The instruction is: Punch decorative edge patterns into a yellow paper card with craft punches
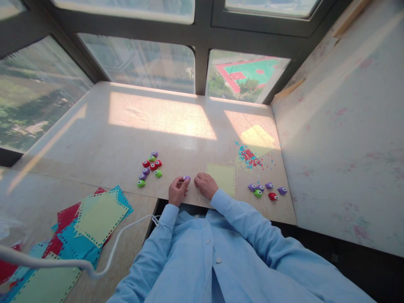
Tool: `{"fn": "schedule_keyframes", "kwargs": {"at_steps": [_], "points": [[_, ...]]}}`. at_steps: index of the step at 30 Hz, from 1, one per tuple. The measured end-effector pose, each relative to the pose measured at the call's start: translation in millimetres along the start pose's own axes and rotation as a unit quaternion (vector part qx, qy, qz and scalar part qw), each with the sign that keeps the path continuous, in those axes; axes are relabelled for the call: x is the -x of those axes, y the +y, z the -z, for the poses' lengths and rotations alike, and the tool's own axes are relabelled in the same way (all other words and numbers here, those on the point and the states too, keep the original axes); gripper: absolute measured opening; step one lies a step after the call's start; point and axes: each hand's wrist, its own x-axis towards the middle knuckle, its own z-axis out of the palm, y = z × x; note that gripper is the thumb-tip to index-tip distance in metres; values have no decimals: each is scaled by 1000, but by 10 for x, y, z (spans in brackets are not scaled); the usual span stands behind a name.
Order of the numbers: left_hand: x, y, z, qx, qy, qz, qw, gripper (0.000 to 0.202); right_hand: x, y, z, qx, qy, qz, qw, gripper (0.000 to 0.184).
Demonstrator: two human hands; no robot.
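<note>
My left hand [178,191] is closed around a small purple craft punch [187,178] near the table's front edge. Just to its right, my right hand [205,185] rests with curled fingers; whatever they may hold is too small to make out. Beside that hand lies a pale yellow sheet with punched edges [223,179]. On the left stands a group of several purple, green and red craft punches [152,166]. More of them, including a red punch [273,196], sit to the right of the sheet.
Red, blue and whitish paper bits [249,158] are scattered at the right, beside another yellow sheet [258,139]. Punched coloured sheets [101,216] overlap at the lower left, where a white cable [118,240] crosses. Windows border the back, and a papered wall [344,147] the right.
</note>
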Motion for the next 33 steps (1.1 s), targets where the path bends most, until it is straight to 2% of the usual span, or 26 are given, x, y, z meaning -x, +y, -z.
{"fn": "schedule_keyframes", "kwargs": {"at_steps": [3,7,10,15,18,23,26,29,33], "points": [[2,-1,14,12,2,0,1000,49,39,67,-7,-82,43,-30,995,14],[-2,-13,16,21,8,-3,1000,50,125,194,48,-222,129,-89,962,17],[-3,-20,-2,20,12,-2,1000,51,181,233,104,-258,151,-93,950,13],[-1,-27,-15,11,17,-7,1000,50,148,193,40,-185,105,-40,976,9],[1,-42,-8,8,19,-14,1000,50,70,170,-44,-118,69,-24,990,13],[-3,-118,-21,-20,28,-39,999,46,-7,134,-64,-50,36,13,998,20],[-13,-179,-50,-60,57,-85,993,39,-13,87,-38,3,18,32,999,16],[-18,-211,-70,-115,86,-163,976,30,-8,50,-27,30,3,37,999,15],[-8,-198,-69,-158,93,-211,960,24,36,70,-14,-53,31,3,998,17]]}}
